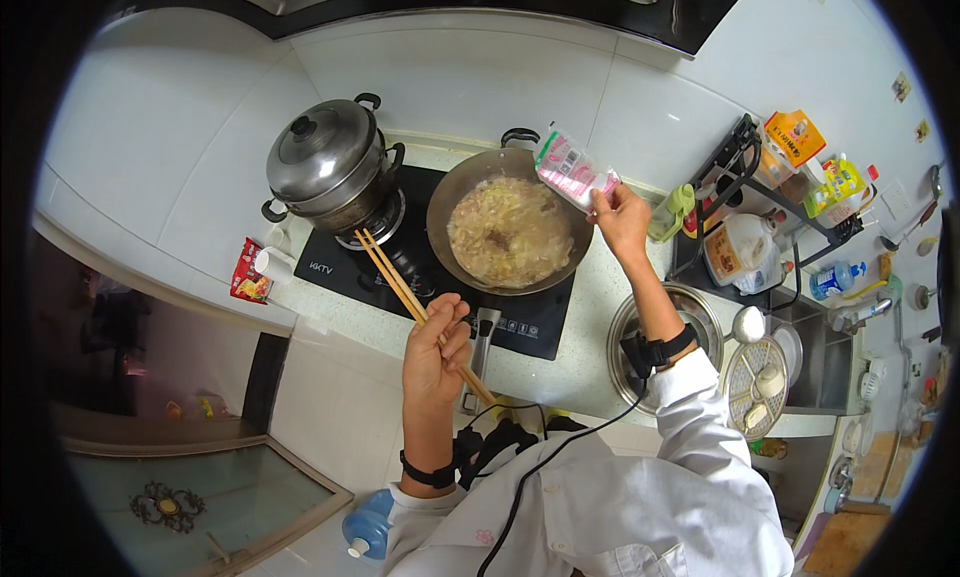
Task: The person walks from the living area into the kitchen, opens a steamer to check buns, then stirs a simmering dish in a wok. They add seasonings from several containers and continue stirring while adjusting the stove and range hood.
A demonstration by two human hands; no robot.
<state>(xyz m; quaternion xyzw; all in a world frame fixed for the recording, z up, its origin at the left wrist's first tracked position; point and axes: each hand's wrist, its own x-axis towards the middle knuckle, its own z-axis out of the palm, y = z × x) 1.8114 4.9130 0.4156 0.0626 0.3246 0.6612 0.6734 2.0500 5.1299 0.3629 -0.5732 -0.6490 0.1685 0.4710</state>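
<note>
My left hand grips a pair of long wooden chopsticks, their tips pointing up and left towards the front of the left burner. Held by its lower corner in my right hand is a plastic packet with pink and green print and white contents. It is tilted over the right rim of a wok. Inside the wok lies a brothy stew with pale leafy pieces and a darker patch near the middle. I cannot tell whether anything is falling from the packet.
A lidded steel steamer pot stands on the left burner of the black glass cooktop. To the right are a metal basin, a ladle, a steamer rack and a condiment shelf. A cable runs from my right wrist.
</note>
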